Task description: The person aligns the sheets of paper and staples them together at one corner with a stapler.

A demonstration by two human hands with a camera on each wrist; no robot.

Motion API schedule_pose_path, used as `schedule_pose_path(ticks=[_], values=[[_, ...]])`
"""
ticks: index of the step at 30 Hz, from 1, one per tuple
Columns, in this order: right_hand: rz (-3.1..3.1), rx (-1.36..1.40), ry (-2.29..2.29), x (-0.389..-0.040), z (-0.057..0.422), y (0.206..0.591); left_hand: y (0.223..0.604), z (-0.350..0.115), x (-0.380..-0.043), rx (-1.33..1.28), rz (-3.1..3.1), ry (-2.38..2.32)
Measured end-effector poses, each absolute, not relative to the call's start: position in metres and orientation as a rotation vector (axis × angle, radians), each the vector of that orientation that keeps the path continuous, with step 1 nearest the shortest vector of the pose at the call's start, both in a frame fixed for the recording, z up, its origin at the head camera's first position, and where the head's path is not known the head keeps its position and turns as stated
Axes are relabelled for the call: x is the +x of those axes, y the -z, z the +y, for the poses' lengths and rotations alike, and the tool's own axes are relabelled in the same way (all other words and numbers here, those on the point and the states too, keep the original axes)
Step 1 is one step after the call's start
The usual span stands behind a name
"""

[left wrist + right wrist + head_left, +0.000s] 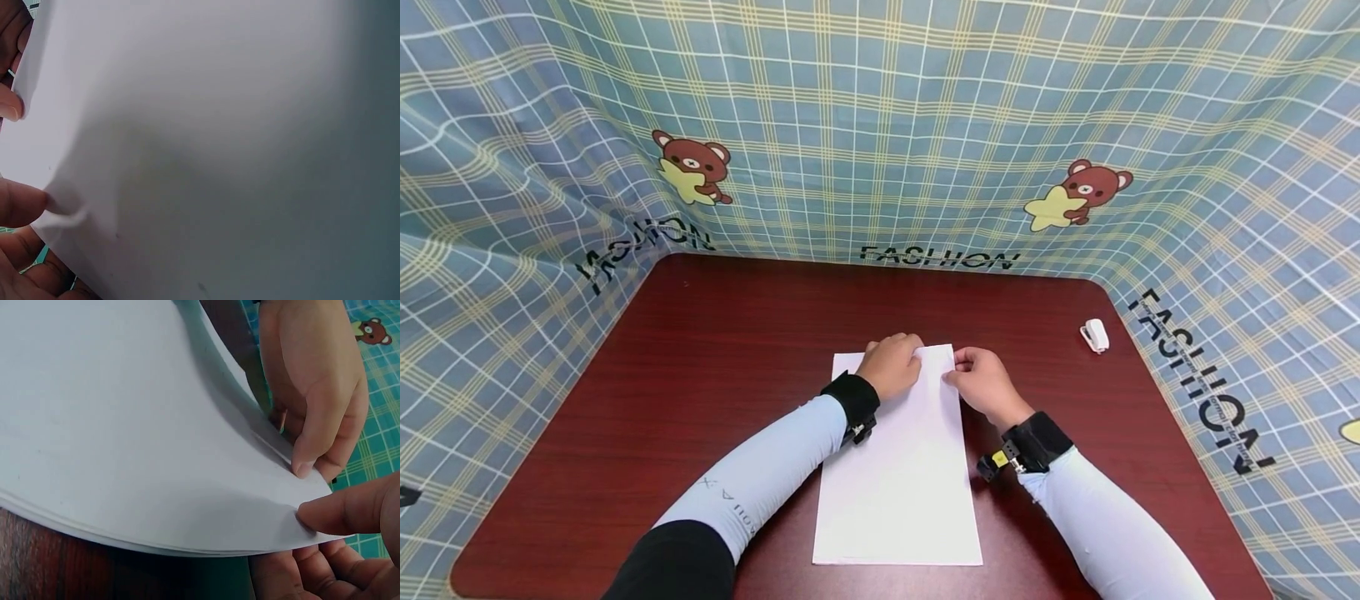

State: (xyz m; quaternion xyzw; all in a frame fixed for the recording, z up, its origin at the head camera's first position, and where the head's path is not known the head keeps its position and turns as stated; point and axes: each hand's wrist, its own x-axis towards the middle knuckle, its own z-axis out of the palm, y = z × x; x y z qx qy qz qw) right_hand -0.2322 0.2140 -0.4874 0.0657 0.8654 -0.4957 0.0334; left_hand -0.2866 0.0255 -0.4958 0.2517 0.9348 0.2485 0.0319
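A stack of white paper sheets (pixel 895 492) lies lengthwise before me, its layered edges showing in the right wrist view. At its far end my left hand (pixel 891 367) pinches the edge, thumb on top and fingers curled below. My right hand (pixel 988 385) pinches the far right corner the same way. Seen from the right wrist, the paper (pixel 125 444) bows upward between the two grips. The left thumb (pixel 22 203) presses a small crease into the sheet in the left wrist view. Most of the fingers under the paper are hidden.
A small white stapler (pixel 1096 335) sits toward the back right of the dark red table (pixel 700 333). Blue plaid cloth (pixel 880 150) with bears and lettering hangs behind the table and on both sides.
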Motion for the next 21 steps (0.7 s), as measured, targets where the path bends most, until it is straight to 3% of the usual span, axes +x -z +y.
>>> schedule_pose_path(ticks=[7, 13, 21], values=[[2.845, 0.230, 1.294, -0.245, 0.246, 0.492, 0.497, 0.023, -0.288, 0.797, 2.848, -0.752], [3.226, 0.481, 0.808, -0.261, 0.322, 0.491, 0.498, 0.020, -0.288, 0.788, 2.844, -0.731], [3.257, 0.809, 0.493, -0.280, 0.411, 0.490, 0.501, 0.020, -0.289, 0.783, 2.841, -0.730]])
